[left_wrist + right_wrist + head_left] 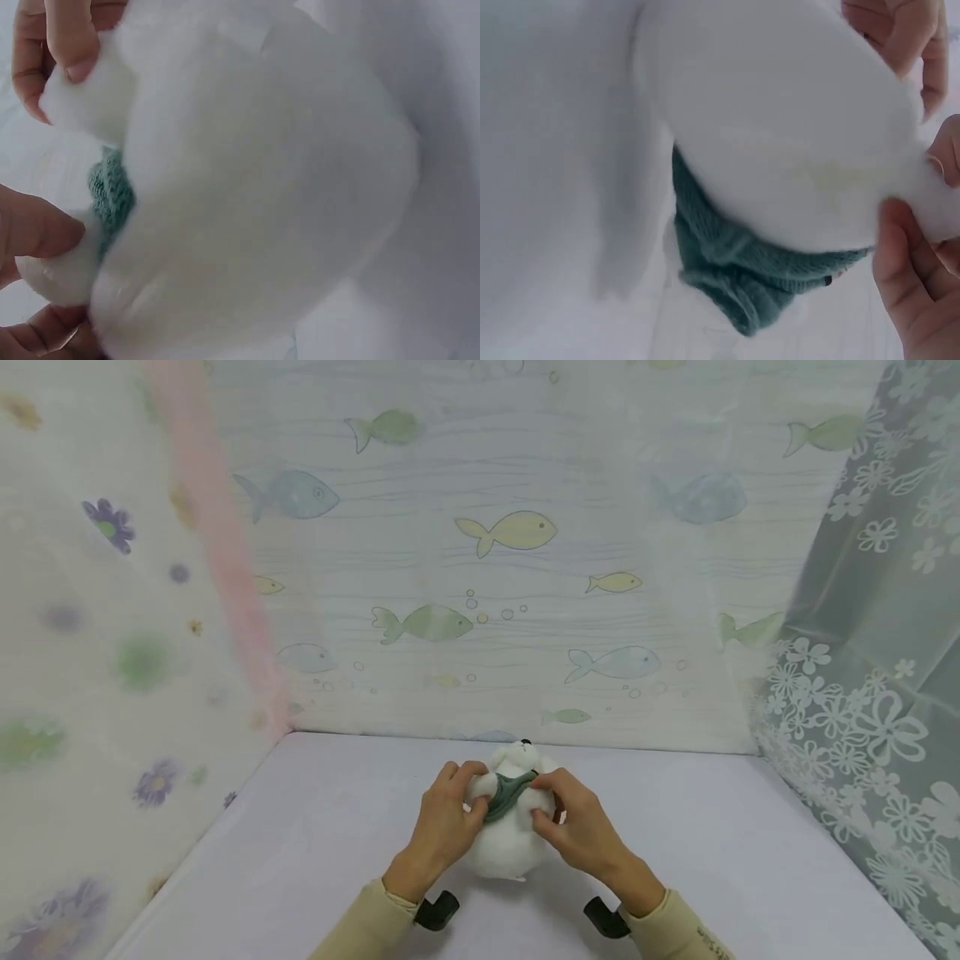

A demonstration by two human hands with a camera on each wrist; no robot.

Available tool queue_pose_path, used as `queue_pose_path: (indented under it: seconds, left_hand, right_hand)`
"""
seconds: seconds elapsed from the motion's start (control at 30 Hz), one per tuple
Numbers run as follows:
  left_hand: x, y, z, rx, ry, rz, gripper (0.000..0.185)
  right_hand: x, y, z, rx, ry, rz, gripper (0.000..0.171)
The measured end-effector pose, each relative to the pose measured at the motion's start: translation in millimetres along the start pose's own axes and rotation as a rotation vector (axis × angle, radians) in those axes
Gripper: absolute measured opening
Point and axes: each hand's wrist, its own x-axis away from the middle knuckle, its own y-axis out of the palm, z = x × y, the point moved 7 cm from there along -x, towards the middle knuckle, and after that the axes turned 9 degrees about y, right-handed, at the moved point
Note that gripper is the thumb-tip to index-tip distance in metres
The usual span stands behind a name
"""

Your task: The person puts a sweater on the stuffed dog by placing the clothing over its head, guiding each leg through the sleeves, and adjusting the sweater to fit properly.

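Observation:
A white plush toy (504, 843) with a small black nose lies on the pale lavender table (750, 860), a green knitted scarf (508, 792) around its neck. My left hand (472, 789) grips the toy's left side by the scarf, fingers curled over the white fur. On the other side my right hand (542, 797) pinches the toy, its fingertips touching the scarf's end. The left wrist view is filled by the plush toy (262, 187), with the scarf (112, 196) between fingers (37, 229). In the right wrist view the scarf (735, 277) hangs under the plush toy (780, 135), and fingers (907, 285) pinch a white limb.
Sheer curtains close the table in: fish print (510, 531) at the back, flowers (108, 522) on the left, white blossoms on grey (862, 718) on the right. Black camera mounts (437, 910) sit at both wrists. Bare tabletop lies to either side.

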Motion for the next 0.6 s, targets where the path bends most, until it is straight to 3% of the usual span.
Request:
queue_pose_path:
  seconds: [0.1,0.23,0.4,0.6]
  left_hand:
    - [1.5,5.7,0.2,0.028,-0.024,-0.051,0.025]
    - [3.2,9.8,2.7,-0.019,-0.032,-0.112,0.028]
    - [1.9,6.9,5.3,-0.028,-0.002,-0.087,0.039]
    - [1.2,9.3,5.5,0.059,-0.016,-0.090,0.034]
  right_hand:
    - [-2,-4,3,0.023,0.023,0.012,0.031]
    - [0,0,10,0.078,0.107,-0.027,0.034]
    - [1,5,16,0.087,0.208,-0.050,0.042]
    - [1,-1,16,0.060,0.180,0.028,0.036]
